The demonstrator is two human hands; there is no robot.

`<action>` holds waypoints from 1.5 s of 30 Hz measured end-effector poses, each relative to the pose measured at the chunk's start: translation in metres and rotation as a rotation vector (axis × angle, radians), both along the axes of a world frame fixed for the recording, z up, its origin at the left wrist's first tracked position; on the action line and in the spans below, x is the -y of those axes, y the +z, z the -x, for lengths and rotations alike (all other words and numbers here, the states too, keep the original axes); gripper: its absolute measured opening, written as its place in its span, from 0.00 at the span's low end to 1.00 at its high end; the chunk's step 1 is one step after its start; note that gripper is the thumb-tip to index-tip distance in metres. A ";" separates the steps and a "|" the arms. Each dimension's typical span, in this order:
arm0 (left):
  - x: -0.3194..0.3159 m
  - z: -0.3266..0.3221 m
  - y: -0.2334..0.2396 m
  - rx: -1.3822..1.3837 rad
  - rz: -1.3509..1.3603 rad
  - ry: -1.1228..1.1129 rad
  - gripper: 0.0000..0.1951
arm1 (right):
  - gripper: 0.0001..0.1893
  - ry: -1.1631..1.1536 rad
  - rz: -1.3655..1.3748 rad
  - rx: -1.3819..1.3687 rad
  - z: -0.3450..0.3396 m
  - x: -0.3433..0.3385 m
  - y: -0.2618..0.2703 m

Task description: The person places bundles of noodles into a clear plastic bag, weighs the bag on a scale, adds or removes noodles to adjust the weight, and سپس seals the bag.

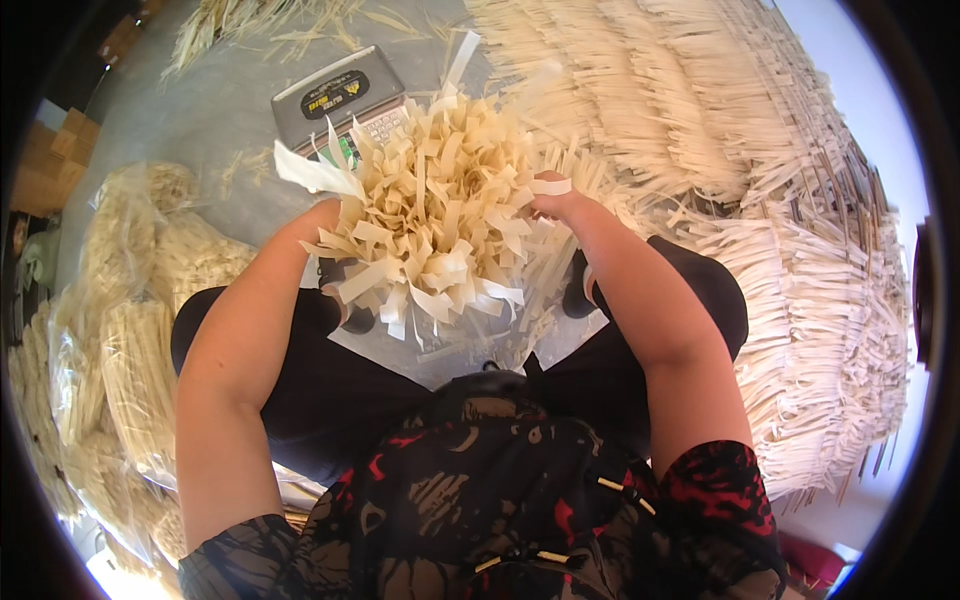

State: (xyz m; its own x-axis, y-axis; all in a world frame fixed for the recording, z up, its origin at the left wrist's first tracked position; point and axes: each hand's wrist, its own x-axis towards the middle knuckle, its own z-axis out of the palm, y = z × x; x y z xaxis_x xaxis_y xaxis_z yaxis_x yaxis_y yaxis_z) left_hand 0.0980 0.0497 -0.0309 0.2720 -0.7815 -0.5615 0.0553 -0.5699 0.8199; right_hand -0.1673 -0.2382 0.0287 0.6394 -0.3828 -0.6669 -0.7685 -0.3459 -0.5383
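Observation:
A large bundle of flat cream-coloured strips, its ends fanned towards the camera, stands between my two hands. My left hand is at the bundle's left side, its fingers hidden behind the strips. My right hand grips the bundle's right side, with a pale strip lying over its fingers. The bundle's lower part is out of sight beneath the fanned ends. Just beyond it is a digital scale with a keypad, partly covered by the strips.
Stacked rows of similar strips fill the right side. Plastic-wrapped bundles lie at the left, with cardboard boxes behind. Loose strips are scattered on the grey floor. My bent knees flank the bundle.

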 end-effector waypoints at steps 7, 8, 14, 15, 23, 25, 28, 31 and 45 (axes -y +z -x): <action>-0.012 -0.014 -0.015 0.100 -0.065 0.018 0.18 | 0.11 -0.362 -0.302 0.164 0.003 -0.002 0.010; -0.016 -0.017 -0.018 0.130 -0.058 0.001 0.18 | 0.12 -0.343 -0.301 0.150 0.000 -0.001 0.005; -0.017 -0.003 -0.001 0.170 0.092 0.002 0.18 | 0.12 -0.291 -0.192 0.076 -0.004 0.004 -0.006; -0.012 0.006 0.009 0.355 0.136 -0.075 0.18 | 0.15 -0.296 -0.145 0.110 -0.001 0.010 -0.018; -0.012 0.012 0.107 0.390 0.159 0.201 0.12 | 0.16 -0.245 0.210 0.649 -0.001 0.001 0.045; -0.012 0.022 0.146 0.295 0.168 0.344 0.09 | 0.14 -0.261 0.139 0.676 -0.002 -0.001 0.086; -0.053 -0.035 0.099 0.471 0.449 0.269 0.07 | 0.13 -0.190 0.094 0.662 -0.024 -0.004 0.129; -0.033 0.008 0.135 0.362 0.278 0.426 0.08 | 0.12 -0.215 0.027 0.646 -0.014 0.004 0.125; -0.043 0.017 0.207 0.384 0.267 0.693 0.10 | 0.11 -0.456 -0.289 0.861 -0.036 -0.039 0.154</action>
State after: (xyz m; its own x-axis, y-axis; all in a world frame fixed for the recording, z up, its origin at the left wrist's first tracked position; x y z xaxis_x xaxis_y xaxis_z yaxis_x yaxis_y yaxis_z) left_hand 0.0811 0.0922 0.1757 0.8747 -0.4603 -0.1515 0.0111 -0.2937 0.9558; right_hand -0.1313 -0.1990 0.1828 0.7797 -0.6068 -0.1542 -0.1062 0.1144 -0.9877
